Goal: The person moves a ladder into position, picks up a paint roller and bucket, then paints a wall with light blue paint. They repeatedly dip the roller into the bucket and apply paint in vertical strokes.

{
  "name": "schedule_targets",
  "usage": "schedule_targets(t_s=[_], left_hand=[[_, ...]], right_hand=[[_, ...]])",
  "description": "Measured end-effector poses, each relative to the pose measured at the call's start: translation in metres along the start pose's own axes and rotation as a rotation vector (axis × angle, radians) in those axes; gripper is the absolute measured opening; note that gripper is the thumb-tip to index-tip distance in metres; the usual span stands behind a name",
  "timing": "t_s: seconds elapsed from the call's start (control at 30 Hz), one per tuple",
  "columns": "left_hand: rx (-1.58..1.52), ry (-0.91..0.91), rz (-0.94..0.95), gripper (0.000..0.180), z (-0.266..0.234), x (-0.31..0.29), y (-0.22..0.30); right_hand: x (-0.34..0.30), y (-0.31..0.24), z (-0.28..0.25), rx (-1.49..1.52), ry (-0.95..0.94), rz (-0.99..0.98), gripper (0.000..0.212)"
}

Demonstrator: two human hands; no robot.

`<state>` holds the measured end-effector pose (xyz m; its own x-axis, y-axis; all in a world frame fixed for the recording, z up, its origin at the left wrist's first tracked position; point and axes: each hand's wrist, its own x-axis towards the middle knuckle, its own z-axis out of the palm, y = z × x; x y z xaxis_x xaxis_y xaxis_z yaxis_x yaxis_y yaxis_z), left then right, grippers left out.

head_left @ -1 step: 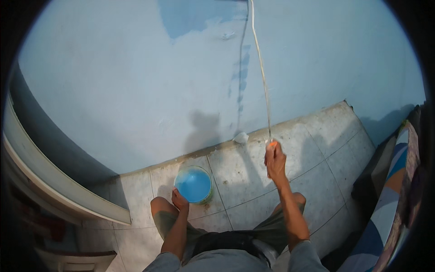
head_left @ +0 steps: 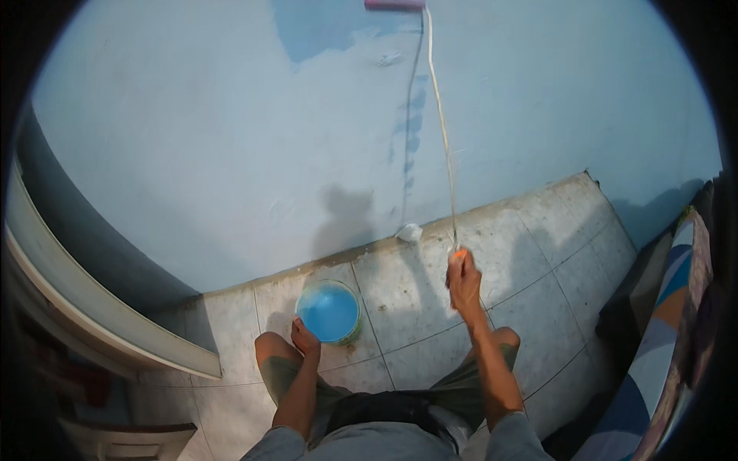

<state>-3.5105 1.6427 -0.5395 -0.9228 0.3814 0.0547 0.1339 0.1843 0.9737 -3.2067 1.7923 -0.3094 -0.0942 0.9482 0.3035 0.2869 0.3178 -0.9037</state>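
My right hand [head_left: 466, 284] is closed around the orange grip of a paint roller [head_left: 439, 100]. Its long, thin pale rod runs up in front of the wall, and the pinkish-purple roller head [head_left: 394, 5] shows at the top edge of the view. By my left knee, my left hand [head_left: 305, 336] grips the near-left rim of a round bucket [head_left: 357, 323] holding bright blue paint [head_left: 328, 313]. The bucket stands upright on the tiles. On the light blue wall [head_left: 207, 154], a darker blue painted patch [head_left: 311, 31] lies left of the roller head.
A broken line of darker blue marks [head_left: 413, 123] runs down the wall beside the rod. A whitish scrap [head_left: 410, 233] lies at the wall's foot. A pale curved-looking panel [head_left: 115, 323] borders the left. Patterned cloth [head_left: 653, 338] hangs along the right. Tiled floor [head_left: 430, 349] surrounds me.
My right hand has drawn slightly down toward me, and the roller has slid down the wall, bringing its head into view. My left hand and the bucket have stayed put.
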Motion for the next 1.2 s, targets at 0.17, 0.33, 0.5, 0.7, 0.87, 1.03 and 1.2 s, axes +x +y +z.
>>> schedule_targets(t_s=[0.17,0.33,0.5,0.7,0.87,1.03,1.2], left_hand=[[-0.001,0.0,-0.041,0.046,0.001,0.001,-0.006],[0.006,-0.008,-0.022,0.047,-0.002,0.001,-0.005],[0.004,0.013,-0.084,0.049,-0.001,0.0,0.001],[0.061,0.006,-0.101,0.052,-0.002,0.0,0.003],[0.061,-0.027,-0.205,0.055,-0.003,0.003,-0.005],[-0.185,-0.082,-0.46,0.067,-0.01,0.037,-0.034],[-0.009,0.007,-0.539,0.071,0.009,0.028,0.007]], right_hand=[[-0.088,0.079,0.02,-0.103,-0.037,0.113,0.025],[-0.154,0.117,0.038,-0.219,-0.103,-0.024,0.023],[-0.18,0.126,0.049,-0.201,-0.156,0.082,0.028],[-0.19,0.134,0.063,-0.213,-0.128,0.102,0.025],[-0.178,0.143,0.081,-0.206,-0.14,0.072,0.026],[-0.14,0.113,0.111,-0.115,-0.163,0.052,0.026],[-0.16,0.132,0.106,-0.143,-0.261,0.211,0.026]])
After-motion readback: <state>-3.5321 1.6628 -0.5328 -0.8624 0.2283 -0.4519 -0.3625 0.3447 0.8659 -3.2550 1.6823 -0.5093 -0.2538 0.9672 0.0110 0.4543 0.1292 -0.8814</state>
